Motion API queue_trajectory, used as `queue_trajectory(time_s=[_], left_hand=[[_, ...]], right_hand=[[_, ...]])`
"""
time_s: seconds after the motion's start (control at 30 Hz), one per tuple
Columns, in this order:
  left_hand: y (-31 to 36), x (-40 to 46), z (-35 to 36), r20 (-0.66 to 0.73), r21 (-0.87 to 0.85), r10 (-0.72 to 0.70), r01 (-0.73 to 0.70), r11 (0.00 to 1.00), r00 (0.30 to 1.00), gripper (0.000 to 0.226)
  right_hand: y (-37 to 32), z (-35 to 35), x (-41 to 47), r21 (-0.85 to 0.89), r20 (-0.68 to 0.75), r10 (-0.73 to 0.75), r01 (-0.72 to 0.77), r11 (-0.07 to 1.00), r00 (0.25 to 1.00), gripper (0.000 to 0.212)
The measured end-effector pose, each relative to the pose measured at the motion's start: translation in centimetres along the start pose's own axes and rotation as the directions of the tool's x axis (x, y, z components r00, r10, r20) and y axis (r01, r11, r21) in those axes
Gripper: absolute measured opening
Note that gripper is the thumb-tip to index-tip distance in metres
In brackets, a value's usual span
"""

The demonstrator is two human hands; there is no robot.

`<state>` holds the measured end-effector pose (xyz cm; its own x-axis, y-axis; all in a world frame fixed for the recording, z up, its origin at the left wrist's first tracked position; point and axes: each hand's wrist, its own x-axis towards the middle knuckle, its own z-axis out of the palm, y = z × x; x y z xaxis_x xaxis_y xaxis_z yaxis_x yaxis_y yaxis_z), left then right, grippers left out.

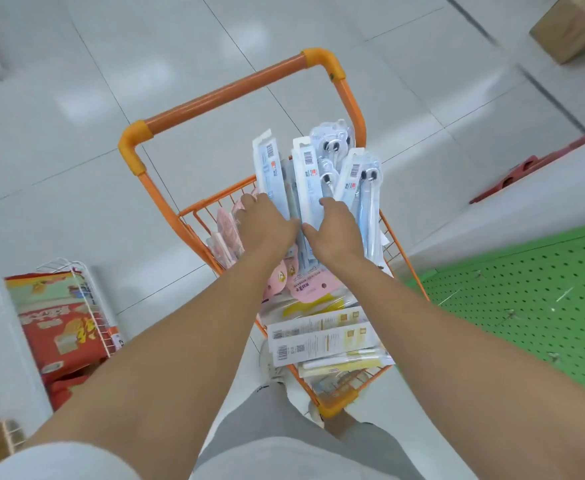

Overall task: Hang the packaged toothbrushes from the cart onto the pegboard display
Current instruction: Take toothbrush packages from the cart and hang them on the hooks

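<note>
Fingers of the left hand [267, 223] and right hand [334, 230] are curling around a fanned bundle of pale-blue carded toothbrush packs [305, 178] standing in the orange wire cart [215, 209]. Loosely gathered, outer packs are likely slipping free before reaching the green perforated pegboard [533, 306].

Single head view, looking steeply down, close over orange cart [336, 403] and floor [76, 140].
</note>
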<state>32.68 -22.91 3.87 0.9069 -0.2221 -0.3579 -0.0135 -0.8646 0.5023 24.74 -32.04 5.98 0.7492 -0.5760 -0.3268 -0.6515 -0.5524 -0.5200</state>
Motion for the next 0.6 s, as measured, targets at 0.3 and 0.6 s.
queue_trajectory(time_s=[0.3, 0.6], left_hand=[[-0.4, -0.1, -1.7, -0.126, -0.47, -0.109, 0.037, 0.882, 0.986, 0.044], [-1.1, -1.5, -3.7, 0.203, -0.697, -0.155, 0.254, 0.67, 0.967, 0.024]], right_hand=[[-0.1, 0.7, 0.1, 0.011, -0.031, 0.014, -0.013, 1.0, 0.999, 0.066], [-0.4, 1.6, 0.6, 0.049, -0.056, 0.114, -0.112, 0.993, 0.992, 0.056]])
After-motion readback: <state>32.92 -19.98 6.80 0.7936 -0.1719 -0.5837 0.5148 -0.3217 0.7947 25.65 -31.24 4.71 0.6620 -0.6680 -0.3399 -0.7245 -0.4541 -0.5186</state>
